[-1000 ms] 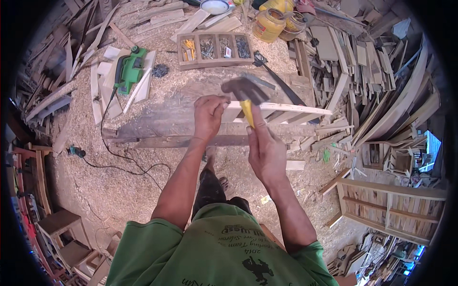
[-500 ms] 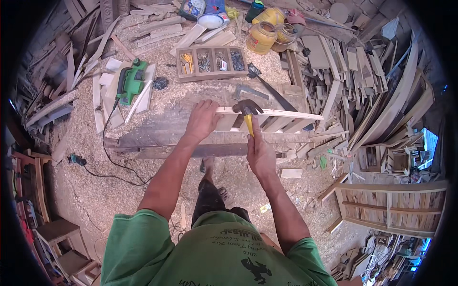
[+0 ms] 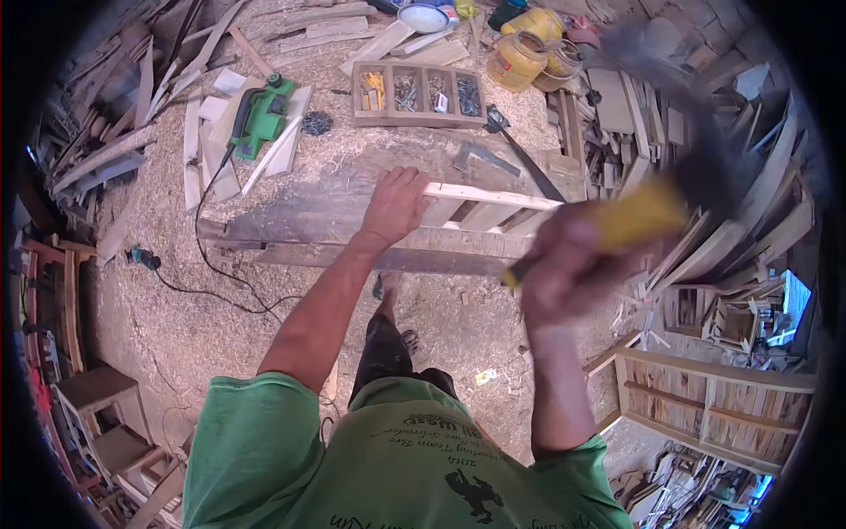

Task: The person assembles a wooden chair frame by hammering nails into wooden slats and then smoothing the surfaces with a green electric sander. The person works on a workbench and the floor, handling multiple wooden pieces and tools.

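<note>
My left hand (image 3: 395, 204) is closed around the left end of a slatted wooden frame (image 3: 489, 195), which stands on the workbench (image 3: 304, 216). Its upper rail is pale, with several slats below; my right hand hides its far right end. Lifted well above the frame's right end and smeared by motion, my right hand (image 3: 564, 264) grips a hammer (image 3: 648, 214) by its yellow handle. The dark hammer head is a blur at the upper right, apart from the wood. Behind the frame lies a metal square (image 3: 489, 160).
Beyond the frame sit a divided wooden box (image 3: 421, 121) of nails, a green power planer (image 3: 263, 122) with a trailing cord, and a yellow jar (image 3: 517, 63). A long dark tool (image 3: 530, 166) slants near the square. Wood offcuts pile up at right; a slatted panel (image 3: 705, 401) stands lower right.
My right hand has swung the hammer up and to the right, off the frame's top rail. The left hand keeps its hold; the whole view has shifted slightly.
</note>
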Available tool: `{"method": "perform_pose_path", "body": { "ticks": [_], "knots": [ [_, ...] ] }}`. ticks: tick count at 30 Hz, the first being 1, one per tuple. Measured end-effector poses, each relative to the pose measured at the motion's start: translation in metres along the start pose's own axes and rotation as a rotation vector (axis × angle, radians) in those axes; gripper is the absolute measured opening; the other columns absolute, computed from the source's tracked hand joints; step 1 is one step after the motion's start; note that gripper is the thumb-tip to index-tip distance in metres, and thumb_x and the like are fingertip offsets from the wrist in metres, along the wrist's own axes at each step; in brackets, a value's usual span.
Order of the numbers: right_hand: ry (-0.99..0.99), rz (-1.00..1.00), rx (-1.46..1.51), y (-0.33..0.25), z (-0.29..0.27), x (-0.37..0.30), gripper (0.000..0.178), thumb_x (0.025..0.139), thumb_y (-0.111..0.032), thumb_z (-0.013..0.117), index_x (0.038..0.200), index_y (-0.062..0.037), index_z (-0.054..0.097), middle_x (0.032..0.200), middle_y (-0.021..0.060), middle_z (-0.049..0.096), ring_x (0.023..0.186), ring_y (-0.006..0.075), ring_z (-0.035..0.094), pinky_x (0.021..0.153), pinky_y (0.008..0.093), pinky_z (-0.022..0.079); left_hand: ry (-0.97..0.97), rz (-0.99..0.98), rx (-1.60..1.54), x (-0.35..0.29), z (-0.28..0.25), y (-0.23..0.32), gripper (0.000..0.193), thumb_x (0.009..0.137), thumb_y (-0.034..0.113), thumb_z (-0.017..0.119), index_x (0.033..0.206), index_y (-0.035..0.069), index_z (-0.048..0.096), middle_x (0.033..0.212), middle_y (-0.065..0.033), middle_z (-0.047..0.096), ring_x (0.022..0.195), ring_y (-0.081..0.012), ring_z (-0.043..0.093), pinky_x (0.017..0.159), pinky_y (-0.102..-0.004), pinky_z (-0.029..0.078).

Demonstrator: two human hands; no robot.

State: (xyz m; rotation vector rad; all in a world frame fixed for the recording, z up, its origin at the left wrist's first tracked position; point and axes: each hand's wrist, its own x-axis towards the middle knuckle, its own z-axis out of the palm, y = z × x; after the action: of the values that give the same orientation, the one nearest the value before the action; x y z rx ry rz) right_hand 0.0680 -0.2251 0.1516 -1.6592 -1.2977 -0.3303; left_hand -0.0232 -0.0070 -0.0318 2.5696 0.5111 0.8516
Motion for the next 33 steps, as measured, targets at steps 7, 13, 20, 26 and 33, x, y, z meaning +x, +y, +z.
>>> {"method": "perform_pose_path", "body": {
  "ticks": [7,13,20,26,33],
  "knots": [
    [-0.326,0.303,-0.134,0.019,0.027,-0.028,0.07,0.11,-0.013,0.06,0.173,-0.0202,0.032,0.082,0.0221,0.071,0.061,0.0317,0.065,0.06,0.0463,0.054,-0.001,-0.007,0.027,-0.011,0.0,0.008,0.03,0.093,0.022,0.075,0.115,0.004,0.066,0.112,-0.0175,0.064,0.11,-0.0402,0.059,0.096,-0.0528,0.046],
    [0.271,-0.198,0.32,-0.017,-0.002,0.026,0.068,0.11,-0.011,0.058,0.172,-0.0075,0.03,0.09,0.0162,0.073,0.065,0.0288,0.064,0.059,0.0405,0.051,-0.004,-0.021,0.022,-0.013,-0.004,0.003,0.027,0.089,0.017,0.075,0.112,0.004,0.067,0.113,-0.0165,0.065,0.109,-0.0379,0.06,0.097,-0.0511,0.046],
    [-0.28,0.227,-0.069,0.044,0.039,-0.052,0.07,0.11,-0.012,0.056,0.174,-0.0149,0.028,0.088,0.022,0.072,0.072,0.038,0.072,0.061,0.0495,0.053,-0.012,-0.018,0.086,0.008,-0.006,0.006,0.028,0.09,0.017,0.075,0.114,0.005,0.067,0.113,-0.0156,0.065,0.111,-0.0373,0.06,0.097,-0.0514,0.045],
    [0.231,0.128,0.474,-0.032,-0.017,0.023,0.031,0.115,-0.036,0.049,0.114,-0.006,0.057,0.085,0.0066,0.059,0.071,0.0115,0.052,0.057,0.0244,0.047,0.03,-0.004,0.036,-0.009,-0.003,0.007,0.029,0.09,0.018,0.075,0.116,0.005,0.066,0.113,-0.0161,0.065,0.111,-0.0378,0.059,0.097,-0.0515,0.046],
    [-0.42,0.494,-0.085,0.041,0.036,-0.075,0.067,0.109,-0.008,0.056,0.172,-0.0106,0.032,0.1,0.0277,0.073,0.07,0.0385,0.068,0.066,0.0481,0.054,-0.006,0.008,0.038,-0.006,0.0,0.013,0.03,0.091,0.018,0.074,0.115,0.004,0.066,0.113,-0.0173,0.065,0.11,-0.039,0.059,0.096,-0.0524,0.046]
  ]
}}
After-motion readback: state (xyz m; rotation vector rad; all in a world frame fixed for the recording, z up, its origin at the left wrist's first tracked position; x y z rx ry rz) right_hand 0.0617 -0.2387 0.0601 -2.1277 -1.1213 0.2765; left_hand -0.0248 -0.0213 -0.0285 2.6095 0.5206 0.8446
